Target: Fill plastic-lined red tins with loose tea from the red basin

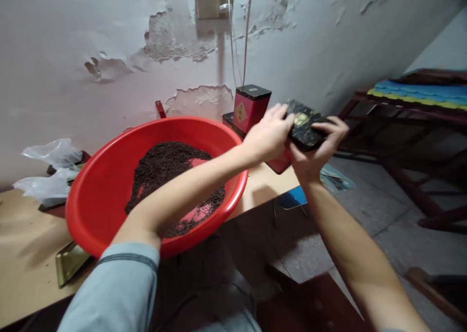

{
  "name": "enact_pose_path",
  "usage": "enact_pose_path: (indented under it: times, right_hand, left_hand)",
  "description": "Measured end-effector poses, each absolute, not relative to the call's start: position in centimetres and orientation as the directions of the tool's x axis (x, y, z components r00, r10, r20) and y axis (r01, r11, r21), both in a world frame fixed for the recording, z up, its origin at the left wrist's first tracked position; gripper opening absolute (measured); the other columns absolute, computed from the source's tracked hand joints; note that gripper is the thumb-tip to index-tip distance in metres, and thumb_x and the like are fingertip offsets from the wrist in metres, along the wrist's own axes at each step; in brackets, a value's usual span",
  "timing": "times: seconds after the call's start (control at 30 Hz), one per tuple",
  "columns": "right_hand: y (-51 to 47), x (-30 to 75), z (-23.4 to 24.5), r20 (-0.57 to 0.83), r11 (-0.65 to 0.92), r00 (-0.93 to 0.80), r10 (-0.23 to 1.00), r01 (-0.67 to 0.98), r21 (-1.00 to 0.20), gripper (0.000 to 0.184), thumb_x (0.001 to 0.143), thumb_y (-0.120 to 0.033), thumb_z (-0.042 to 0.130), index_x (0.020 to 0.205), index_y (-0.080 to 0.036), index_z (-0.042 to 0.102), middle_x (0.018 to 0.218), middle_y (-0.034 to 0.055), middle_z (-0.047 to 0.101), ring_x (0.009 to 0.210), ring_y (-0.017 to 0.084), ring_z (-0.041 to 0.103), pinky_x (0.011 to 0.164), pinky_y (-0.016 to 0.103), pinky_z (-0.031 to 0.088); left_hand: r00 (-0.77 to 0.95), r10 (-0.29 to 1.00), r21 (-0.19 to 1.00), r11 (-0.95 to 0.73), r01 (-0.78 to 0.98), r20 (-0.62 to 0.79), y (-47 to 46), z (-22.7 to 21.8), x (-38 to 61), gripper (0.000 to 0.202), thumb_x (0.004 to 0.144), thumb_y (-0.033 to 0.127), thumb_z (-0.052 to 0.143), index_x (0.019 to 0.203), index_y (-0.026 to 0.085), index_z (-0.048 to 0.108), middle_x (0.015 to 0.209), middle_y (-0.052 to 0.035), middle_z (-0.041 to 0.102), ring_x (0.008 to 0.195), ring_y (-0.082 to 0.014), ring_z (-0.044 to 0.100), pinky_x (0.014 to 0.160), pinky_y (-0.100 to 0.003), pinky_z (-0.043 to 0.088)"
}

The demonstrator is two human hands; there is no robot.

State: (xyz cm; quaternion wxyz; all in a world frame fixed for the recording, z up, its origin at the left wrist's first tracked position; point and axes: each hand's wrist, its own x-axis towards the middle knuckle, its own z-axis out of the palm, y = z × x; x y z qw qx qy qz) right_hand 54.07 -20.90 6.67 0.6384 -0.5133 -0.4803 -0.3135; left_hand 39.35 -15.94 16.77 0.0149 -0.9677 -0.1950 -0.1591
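Note:
Both hands are at a red tin (280, 162) with a black, gold-marked lid (305, 126), held tilted to the right of the basin. My left hand (269, 131) grips the lid's left edge, its fingers bent over the top. On the opposite edge, my right hand (320, 149) has its fingers curled on top and its thumb at the front. The lid sits on the tin, and most of the tin's body is hidden. Beneath my left forearm, a big red basin (98, 176) contains dark, loose, leaf-like bits (171, 164).
Another red tin (248, 109) with a black lid stands by the wall. Left of the basin are tins with clear plastic bags (51, 186) and a gold-coloured lid (71, 264) on the table (22, 254). A blue stool (292, 198) and wooden rack (394, 113) are at right.

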Motion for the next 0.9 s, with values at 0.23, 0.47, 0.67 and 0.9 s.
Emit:
enact_pose_path:
  times: [0.23, 0.47, 0.67, 0.9]
  right_hand:
    - [-15.2, 61.8, -4.5, 0.747, -0.094, 0.574, 0.335, 0.810, -0.579, 0.031, 0.082, -0.048, 0.059, 0.103, -0.025, 0.056, 0.115, 0.0176, 0.059, 0.127, 0.041, 0.060, 0.108, 0.065, 0.053]
    - [-10.7, 63.8, -8.5, 0.723, -0.104, 0.622, 0.300, 0.775, -0.624, 0.026, 0.096, -0.047, 0.047, 0.110, -0.026, 0.052, 0.122, 0.0183, 0.055, 0.128, 0.038, 0.058, 0.109, 0.065, 0.051]
    - [-9.8, 66.3, -8.9, 0.609, -0.120, 0.612, 0.504, 0.748, -0.653, 0.046, 0.087, -0.050, 0.058, 0.122, -0.022, 0.048, 0.134, 0.0236, 0.051, 0.136, 0.043, 0.053, 0.116, 0.069, 0.043]
    - [-12.8, 61.3, -1.2, 0.917, 0.314, 0.284, 0.281, 0.875, -0.367, 0.058, 0.084, -0.062, 0.078, 0.135, -0.040, 0.061, 0.149, 0.0166, 0.055, 0.144, 0.052, 0.051, 0.122, 0.073, 0.036]
  left_hand:
    - [0.883, 0.461, 0.031, -0.885, 0.465, -0.091, -12.6, 7.5, 48.3, 0.074, 0.105, 0.005, 0.038, 0.177, 0.005, 0.021, 0.187, -0.0240, 0.013, 0.174, -0.0344, 0.016, 0.134, -0.057, 0.034]
    - [0.835, 0.517, 0.023, -0.848, 0.530, -0.191, -9.3, 5.2, 51.4, 0.079, 0.105, 0.013, 0.049, 0.179, 0.009, 0.019, 0.187, -0.0231, 0.007, 0.174, -0.0365, 0.008, 0.136, -0.054, 0.029]
    - [0.911, 0.374, 0.022, -0.923, 0.383, -0.173, -7.5, 5.3, 49.5, 0.074, 0.105, 0.014, 0.049, 0.176, 0.014, 0.031, 0.187, -0.0195, 0.018, 0.173, -0.0363, 0.018, 0.134, -0.057, 0.035]
    - [0.955, 0.296, -0.018, -0.955, 0.296, 0.032, -4.6, 9.2, 35.6, 0.059, 0.102, 0.017, 0.058, 0.161, 0.013, 0.056, 0.177, -0.0210, 0.042, 0.169, -0.0343, 0.031, 0.133, -0.055, 0.035]
